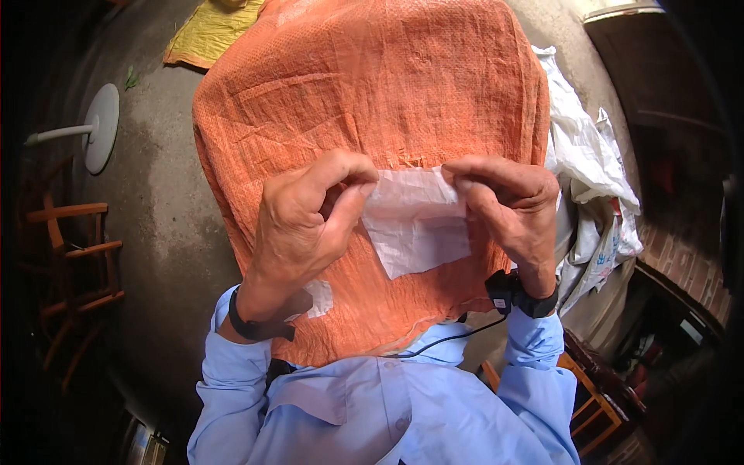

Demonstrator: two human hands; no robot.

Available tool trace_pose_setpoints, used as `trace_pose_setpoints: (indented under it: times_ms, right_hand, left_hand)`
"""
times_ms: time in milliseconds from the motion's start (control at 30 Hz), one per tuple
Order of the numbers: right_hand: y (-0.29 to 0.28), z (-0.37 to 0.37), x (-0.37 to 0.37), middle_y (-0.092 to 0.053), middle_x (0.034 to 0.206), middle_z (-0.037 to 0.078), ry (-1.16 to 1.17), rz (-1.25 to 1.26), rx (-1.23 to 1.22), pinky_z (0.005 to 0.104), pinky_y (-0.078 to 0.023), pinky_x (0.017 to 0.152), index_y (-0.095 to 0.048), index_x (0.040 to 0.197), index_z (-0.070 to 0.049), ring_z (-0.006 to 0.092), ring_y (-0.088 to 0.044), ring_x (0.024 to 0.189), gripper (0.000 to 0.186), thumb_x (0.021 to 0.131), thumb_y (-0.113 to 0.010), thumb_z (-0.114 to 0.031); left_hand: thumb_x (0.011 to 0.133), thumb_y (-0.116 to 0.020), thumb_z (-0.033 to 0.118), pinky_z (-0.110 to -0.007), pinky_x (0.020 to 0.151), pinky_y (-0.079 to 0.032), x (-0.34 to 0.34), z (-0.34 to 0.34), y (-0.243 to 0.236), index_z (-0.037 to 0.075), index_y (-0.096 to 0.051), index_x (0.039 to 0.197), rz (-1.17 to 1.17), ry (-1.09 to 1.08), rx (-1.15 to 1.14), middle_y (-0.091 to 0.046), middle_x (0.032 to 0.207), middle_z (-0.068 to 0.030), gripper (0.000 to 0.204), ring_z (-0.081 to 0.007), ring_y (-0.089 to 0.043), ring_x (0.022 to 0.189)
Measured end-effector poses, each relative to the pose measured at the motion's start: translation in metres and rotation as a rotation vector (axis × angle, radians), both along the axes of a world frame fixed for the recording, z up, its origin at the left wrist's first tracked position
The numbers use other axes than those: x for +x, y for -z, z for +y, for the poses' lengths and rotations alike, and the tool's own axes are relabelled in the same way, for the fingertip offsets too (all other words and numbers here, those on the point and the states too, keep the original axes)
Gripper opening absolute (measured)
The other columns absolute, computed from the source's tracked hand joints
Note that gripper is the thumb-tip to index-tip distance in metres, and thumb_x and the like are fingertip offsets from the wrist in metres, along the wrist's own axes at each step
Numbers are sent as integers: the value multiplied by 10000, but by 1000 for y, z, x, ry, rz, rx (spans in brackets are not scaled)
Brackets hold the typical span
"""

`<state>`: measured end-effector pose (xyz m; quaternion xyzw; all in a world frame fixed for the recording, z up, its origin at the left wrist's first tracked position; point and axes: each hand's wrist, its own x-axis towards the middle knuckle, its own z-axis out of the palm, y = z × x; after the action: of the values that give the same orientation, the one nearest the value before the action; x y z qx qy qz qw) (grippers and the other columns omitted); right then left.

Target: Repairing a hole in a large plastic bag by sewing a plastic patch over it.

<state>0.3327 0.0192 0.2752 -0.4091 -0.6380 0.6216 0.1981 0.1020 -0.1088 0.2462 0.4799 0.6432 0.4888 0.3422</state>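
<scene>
Between my hands hangs a thin white sheet (422, 232), creased and partly see-through; whether it is paper or plastic I cannot tell. My left hand (314, 205) pinches its upper left corner between thumb and forefinger. At the upper right corner, my right hand (511, 198) pinches it the same way. Behind and below the sheet spreads an orange woven sack (372, 93), draped over something hidden and reaching to my lap. A small white scrap (318, 298) lies on the sack beside my left wrist, partly covered by it.
White woven sacks (585, 147) lie crumpled at the right. A yellow sack (213, 32) is on the floor at the far left. A wooden chair (74, 252) and a round white base with a pole (102, 129) stand at left. A black cable (449, 339) runs from my right wrist.
</scene>
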Motion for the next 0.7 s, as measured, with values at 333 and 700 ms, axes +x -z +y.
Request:
trace_pose_setpoints:
  times_ms: [333, 700]
  right_hand:
    - [9, 0, 0, -843, 989, 58, 8, -1, 192, 243, -616, 787, -837, 1161, 38, 87, -759, 877, 190, 978, -786, 50]
    - [5, -6, 3, -855, 1032, 84, 50, -25, 124, 251, -638, 837, -836, 1174, 36, 108, -788, 936, 221, 956, -821, 63]
  left_hand:
    - [989, -788, -45, -254, 716, -590, -2, -1, -3, 17, -779, 1110, 110, 58, -28, -784, 948, -50, 136, -107, -748, 833]
    - [894, -846, -56, -275, 584, -504, 1, 0, 10, 48, -777, 1056, 165, 3, 133, -745, 856, -59, 204, -106, -654, 660]
